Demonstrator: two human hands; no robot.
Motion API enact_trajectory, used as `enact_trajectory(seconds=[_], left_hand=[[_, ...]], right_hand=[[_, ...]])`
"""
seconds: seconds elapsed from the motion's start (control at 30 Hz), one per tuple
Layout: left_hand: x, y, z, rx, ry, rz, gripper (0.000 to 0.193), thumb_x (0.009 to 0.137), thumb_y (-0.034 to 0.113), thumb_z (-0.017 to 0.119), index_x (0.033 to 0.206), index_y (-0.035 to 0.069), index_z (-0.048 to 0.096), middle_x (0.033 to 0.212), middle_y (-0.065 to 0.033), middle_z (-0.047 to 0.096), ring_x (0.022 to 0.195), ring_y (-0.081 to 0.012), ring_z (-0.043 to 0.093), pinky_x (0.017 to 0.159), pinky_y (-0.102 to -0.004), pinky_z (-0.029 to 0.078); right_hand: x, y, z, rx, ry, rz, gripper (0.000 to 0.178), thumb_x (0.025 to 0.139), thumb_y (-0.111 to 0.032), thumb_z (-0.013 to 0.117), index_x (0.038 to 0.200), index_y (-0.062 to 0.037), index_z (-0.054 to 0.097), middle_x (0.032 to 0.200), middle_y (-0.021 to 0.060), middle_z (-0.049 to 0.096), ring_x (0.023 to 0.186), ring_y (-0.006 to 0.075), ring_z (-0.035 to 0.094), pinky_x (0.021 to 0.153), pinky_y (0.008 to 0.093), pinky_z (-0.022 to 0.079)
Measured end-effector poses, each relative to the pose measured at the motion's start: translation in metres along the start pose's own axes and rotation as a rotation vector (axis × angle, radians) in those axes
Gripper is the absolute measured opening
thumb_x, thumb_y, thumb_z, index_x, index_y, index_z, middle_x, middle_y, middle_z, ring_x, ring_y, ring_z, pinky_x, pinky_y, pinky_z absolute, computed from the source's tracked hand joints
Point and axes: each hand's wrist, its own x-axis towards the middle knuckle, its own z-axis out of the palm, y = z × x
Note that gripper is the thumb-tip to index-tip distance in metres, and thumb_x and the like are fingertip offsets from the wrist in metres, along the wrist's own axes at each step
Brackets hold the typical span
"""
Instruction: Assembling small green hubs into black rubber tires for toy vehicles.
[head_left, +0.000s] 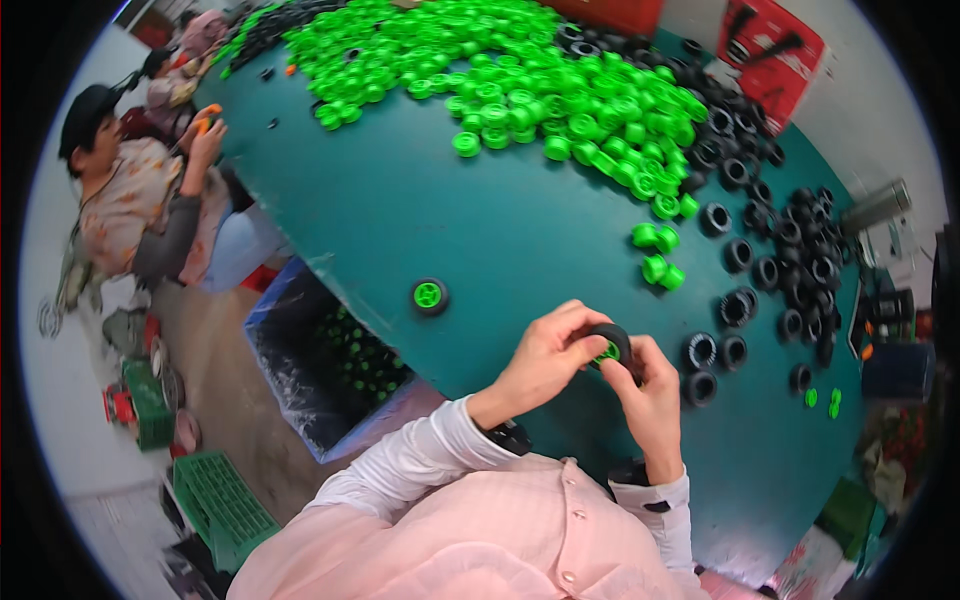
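Between my two hands, just above the near edge of the table, is a small toy wheel (611, 345) with a black tire and a bright green hub. My left hand (553, 352) grips it from the left, thumb pressed against the green hub. From the right, my right hand (646, 388) holds the same wheel, its thumb also at the hub. An assembled wheel (429, 296) lies on the table to the left of my hands. Loose black tires (701, 350) lie just right of my right hand, and a few green hubs (656, 270) lie beyond it.
A big heap of green hubs (560, 110) spreads over the far side of the green table (370, 210). Black tires (800, 250) pile up on the right. Left below the table edge stands a blue-lined bin (320, 440) of wheels. A co-worker (140, 200) sits at the far left.
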Motion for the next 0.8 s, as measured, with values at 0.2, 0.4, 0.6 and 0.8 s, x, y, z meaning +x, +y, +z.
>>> enact_trajectory(seconds=[0.2,0.4,0.6,0.8], left_hand=[[-0.007,0.0,-0.009,0.148,-0.015,0.036,0.016,0.098,0.008,0.063,0.11,0.0,0.068,0.094,-0.0032,0.059,0.081,-0.0104,0.06,0.069,-0.0269,0.051],[-0.017,0.003,-0.029,0.495,0.194,0.175,0.016,0.096,0.014,0.063,0.103,0.001,0.069,0.092,-0.0084,0.062,0.079,-0.0222,0.063,0.071,-0.0354,0.051],[-0.027,0.038,-0.098,1.398,0.521,0.177,0.022,0.084,0.019,0.075,0.099,0.006,0.069,0.101,-0.0103,0.063,0.101,-0.0301,0.059,0.084,-0.0405,0.046],[0.01,0.05,-0.076,1.309,0.459,0.434,0.041,0.079,0.017,0.08,0.115,0.004,0.065,0.113,-0.0134,0.058,0.108,-0.0333,0.055,0.09,-0.0435,0.046]], right_hand=[[0.002,-0.003,-0.002,-0.022,-0.134,0.092,0.012,0.092,-0.007,0.071,0.096,0.0013,0.063,0.077,-0.0045,0.058,0.07,0.002,0.048,0.059,0.0211,0.038],[0.004,-0.007,0.009,-0.02,-0.139,0.093,0.013,0.094,-0.008,0.068,0.101,0.0021,0.063,0.078,-0.0026,0.057,0.069,0.0051,0.051,0.06,0.0214,0.041],[0.009,0.002,-0.019,-0.148,-0.015,0.019,0.015,0.097,-0.006,0.063,0.108,0.0045,0.063,0.085,0.0024,0.061,0.072,0.0076,0.056,0.064,0.0237,0.048],[0.01,0.006,-0.032,-0.217,0.09,-0.075,0.016,0.094,-0.008,0.068,0.107,0.0005,0.066,0.076,0.004,0.064,0.068,0.0098,0.06,0.063,0.026,0.048]])
